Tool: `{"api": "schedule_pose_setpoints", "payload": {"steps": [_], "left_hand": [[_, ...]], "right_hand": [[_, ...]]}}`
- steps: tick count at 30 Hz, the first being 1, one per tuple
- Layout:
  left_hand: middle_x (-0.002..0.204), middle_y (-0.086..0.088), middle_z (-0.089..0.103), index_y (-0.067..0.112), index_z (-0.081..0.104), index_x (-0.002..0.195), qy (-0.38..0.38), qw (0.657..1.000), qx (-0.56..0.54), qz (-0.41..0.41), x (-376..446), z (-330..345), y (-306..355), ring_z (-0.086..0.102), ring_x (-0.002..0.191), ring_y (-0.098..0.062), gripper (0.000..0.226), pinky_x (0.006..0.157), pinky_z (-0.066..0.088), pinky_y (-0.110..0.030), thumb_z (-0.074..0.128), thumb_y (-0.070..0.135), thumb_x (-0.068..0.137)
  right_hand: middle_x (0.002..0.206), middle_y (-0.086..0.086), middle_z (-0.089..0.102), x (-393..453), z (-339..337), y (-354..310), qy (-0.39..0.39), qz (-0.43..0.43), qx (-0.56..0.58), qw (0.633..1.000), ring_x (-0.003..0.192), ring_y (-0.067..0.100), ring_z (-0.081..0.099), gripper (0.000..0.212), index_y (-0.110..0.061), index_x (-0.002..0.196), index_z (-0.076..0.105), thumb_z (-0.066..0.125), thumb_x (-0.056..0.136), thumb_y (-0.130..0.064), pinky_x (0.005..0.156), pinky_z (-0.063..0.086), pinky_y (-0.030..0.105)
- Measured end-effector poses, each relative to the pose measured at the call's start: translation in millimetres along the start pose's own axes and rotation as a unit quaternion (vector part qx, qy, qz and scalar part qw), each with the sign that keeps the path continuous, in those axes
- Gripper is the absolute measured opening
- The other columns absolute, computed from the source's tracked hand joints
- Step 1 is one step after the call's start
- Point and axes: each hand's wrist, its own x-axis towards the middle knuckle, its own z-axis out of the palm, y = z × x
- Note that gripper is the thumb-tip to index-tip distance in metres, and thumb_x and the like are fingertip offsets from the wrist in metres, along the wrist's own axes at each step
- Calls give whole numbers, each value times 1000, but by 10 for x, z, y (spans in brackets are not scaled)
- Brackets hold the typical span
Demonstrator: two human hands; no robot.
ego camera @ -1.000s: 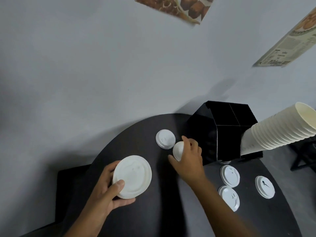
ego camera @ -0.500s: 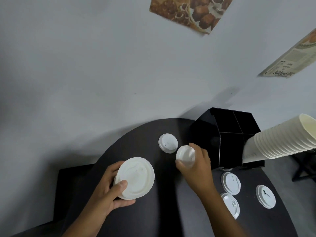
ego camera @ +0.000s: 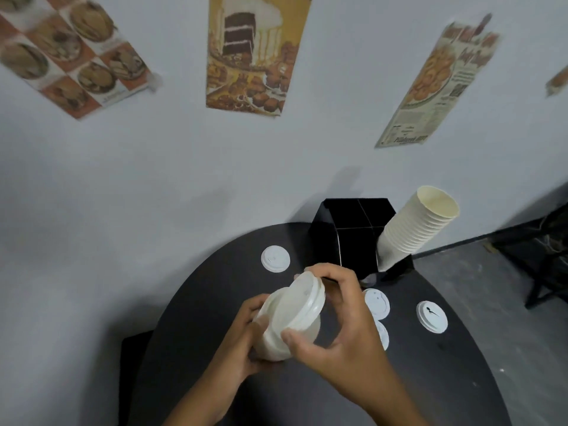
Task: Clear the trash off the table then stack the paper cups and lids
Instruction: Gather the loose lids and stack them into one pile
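Observation:
My left hand grips a stack of white lids from below, above the round black table. My right hand holds one white lid by its rim and tilts it onto the top of that stack. Loose white lids lie on the table: one at the back, two partly hidden behind my right hand, one to the right. A tall stack of paper cups leans at the right of a black divided holder.
The table stands against a grey wall with food posters. A dark chair seat shows below the table's left edge. Dark chair legs stand on the grey floor at the far right.
My right hand lifted a lid off the table and brought it back to the stack in my left hand. Both hands rose closer to the camera, and the view tilted up.

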Motion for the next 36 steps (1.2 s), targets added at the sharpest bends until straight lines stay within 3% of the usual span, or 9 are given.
{"api": "schedule_pose_setpoints", "payload": {"steps": [2, 5, 7, 10, 13, 18, 24, 28, 36], "left_hand": [[127, 4, 71, 46, 63, 124, -2, 1000, 10, -2, -155, 218, -2, 73, 112, -21, 34, 92, 60, -57, 61, 54, 91], [130, 2, 71, 42, 60, 133, -17, 1000, 11, 5, -474, 532, -35, 70, 118, -25, 47, 97, 57, -62, 47, 60, 91], [133, -2, 70, 39, 59, 136, -21, 1000, 8, 8, -687, 744, -76, 68, 120, -29, 56, 98, 55, -65, 49, 65, 87], [132, -4, 70, 40, 62, 133, -19, 1000, 3, 1, -955, 1042, -157, 68, 120, -33, 53, 98, 52, -70, 48, 62, 87], [134, -3, 70, 41, 63, 133, -34, 999, -1, 0, -1213, 1281, -238, 68, 122, -32, 51, 98, 52, -69, 48, 61, 88], [136, -9, 69, 36, 62, 135, -33, 999, -6, 2, -1626, 1582, -356, 67, 124, -34, 68, 95, 57, -63, 61, 71, 77], [137, -10, 68, 32, 59, 139, -33, 999, 3, 8, -1958, 1781, -453, 67, 124, -36, 76, 93, 58, -60, 62, 73, 75], [138, -11, 67, 29, 57, 141, -35, 999, -8, 4, -2064, 1832, -493, 65, 126, -37, 77, 100, 52, -69, 62, 71, 77], [137, -11, 68, 32, 64, 133, -18, 999, -35, 8, -2100, 1774, -441, 64, 127, -36, 71, 100, 50, -71, 66, 70, 74]], "right_hand": [[122, -7, 61, -199, -143, -72, 4, -14, 2, 1000, 117, 21, 62, 73, -22, 127, 49, 89, 66, -15, 93, 49, 20], [131, -8, 58, -510, -395, -144, 12, -25, -18, 999, 124, 20, 56, 76, -24, 133, 49, 88, 68, -22, 98, 46, 19], [132, -8, 56, -723, -572, -176, 18, -42, -38, 998, 124, 19, 55, 72, -28, 131, 52, 87, 68, -28, 97, 45, 19], [129, -10, 57, -1044, -826, -206, 25, -41, -42, 998, 124, 20, 55, 68, -24, 124, 53, 87, 65, -30, 99, 46, 27], [133, -11, 57, -1352, -1063, -221, 22, -25, -47, 998, 127, 19, 54, 68, -22, 120, 51, 88, 64, -30, 102, 45, 35], [138, -16, 55, -1813, -1325, -284, 8, -11, -51, 999, 131, 12, 51, 72, -31, 128, 50, 87, 66, -35, 106, 44, 35], [142, -20, 52, -2173, -1448, -311, -3, -20, -44, 999, 133, 8, 50, 84, -40, 142, 44, 87, 69, -34, 104, 48, 34], [144, -24, 47, -2271, -1474, -322, -11, -27, -37, 999, 135, 5, 47, 83, -42, 142, 43, 86, 71, -37, 103, 48, 29], [136, -21, 47, -2191, -1424, -320, -32, -27, -18, 999, 129, 7, 50, 74, -39, 133, 49, 86, 69, -36, 99, 49, 25]]}}
